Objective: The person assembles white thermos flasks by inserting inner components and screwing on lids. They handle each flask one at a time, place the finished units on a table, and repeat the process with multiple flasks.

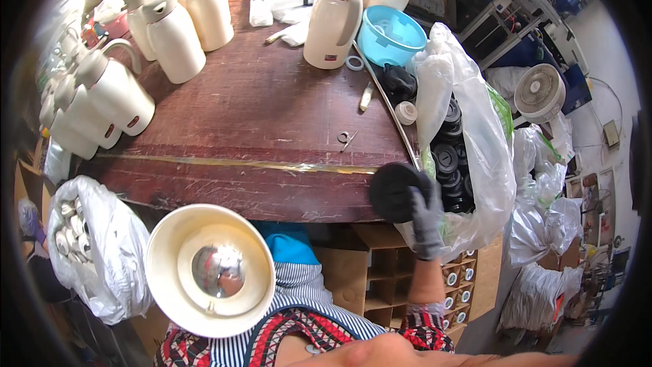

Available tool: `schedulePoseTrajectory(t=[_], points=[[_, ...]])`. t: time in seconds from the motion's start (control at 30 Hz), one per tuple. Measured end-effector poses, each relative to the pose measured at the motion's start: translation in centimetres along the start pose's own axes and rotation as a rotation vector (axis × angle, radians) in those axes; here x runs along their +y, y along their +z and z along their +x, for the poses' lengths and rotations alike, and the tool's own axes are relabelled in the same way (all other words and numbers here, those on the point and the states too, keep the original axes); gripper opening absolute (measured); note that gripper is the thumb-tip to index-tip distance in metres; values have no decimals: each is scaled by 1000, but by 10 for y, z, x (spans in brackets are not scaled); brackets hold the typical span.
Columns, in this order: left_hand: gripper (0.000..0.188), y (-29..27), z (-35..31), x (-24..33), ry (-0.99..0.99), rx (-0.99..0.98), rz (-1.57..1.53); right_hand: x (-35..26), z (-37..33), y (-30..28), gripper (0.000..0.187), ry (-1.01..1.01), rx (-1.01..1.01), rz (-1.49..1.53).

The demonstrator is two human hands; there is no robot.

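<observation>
My right hand (pixel 426 221), in a grey glove, is closed on the edge of a black round screw-on base cap (pixel 392 192) at the table's front right edge. Close by lies an open clear plastic bag (pixel 479 156) full of black caps (pixel 446 158). A cream vacuum jug body (pixel 166 278) is in front of my torso at the left, its wide round opening facing up. Inside it shows a shiny silver liner bottom (pixel 218 270). My left hand does not show; what supports the jug body is hidden.
Finished-looking cream jugs (pixel 173 41) stand along the left side of the brown table (pixel 258 102). Another jug (pixel 333 24) and a blue basin (pixel 390 37) stand at the back right. A white bag of small parts (pixel 109 251) hangs left; a divided carton (pixel 380 268) sits below the table.
</observation>
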State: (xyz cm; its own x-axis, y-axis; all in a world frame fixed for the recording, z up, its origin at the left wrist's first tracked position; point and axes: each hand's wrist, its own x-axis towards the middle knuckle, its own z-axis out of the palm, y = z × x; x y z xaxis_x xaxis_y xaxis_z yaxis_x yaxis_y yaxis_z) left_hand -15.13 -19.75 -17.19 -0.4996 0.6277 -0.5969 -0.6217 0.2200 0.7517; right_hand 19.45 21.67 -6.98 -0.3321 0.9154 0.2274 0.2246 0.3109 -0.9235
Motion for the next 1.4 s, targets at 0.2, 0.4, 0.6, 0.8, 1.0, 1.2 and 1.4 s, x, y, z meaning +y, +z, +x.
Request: schedulePoseTrajectory(t=[0.2,0.4,0.6,0.8,1.0,1.2,1.4], points=[[19,-6,50,-4,47,-188,-327,3,3,83,69,-169,-15,-1000],[17,-18,70,-15,70,-328,-546,-39,3,149,82,-128,-251,-1198],[11,-33,41,7,197,-394,-609,-3,23,132,72,-109,-108,-1048],[10,-32,35,10,208,-365,-673,20,39,103,85,-11,-126,-1079],[9,-39,19,44,308,-146,-520,-140,-20,156,70,149,-367,164],[8,-38,18,64,355,-271,-575,-264,-74,186,101,-636,-876,-118],[17,-37,11,85,138,-376,-542,-259,-80,184,99,-962,-941,-117]])
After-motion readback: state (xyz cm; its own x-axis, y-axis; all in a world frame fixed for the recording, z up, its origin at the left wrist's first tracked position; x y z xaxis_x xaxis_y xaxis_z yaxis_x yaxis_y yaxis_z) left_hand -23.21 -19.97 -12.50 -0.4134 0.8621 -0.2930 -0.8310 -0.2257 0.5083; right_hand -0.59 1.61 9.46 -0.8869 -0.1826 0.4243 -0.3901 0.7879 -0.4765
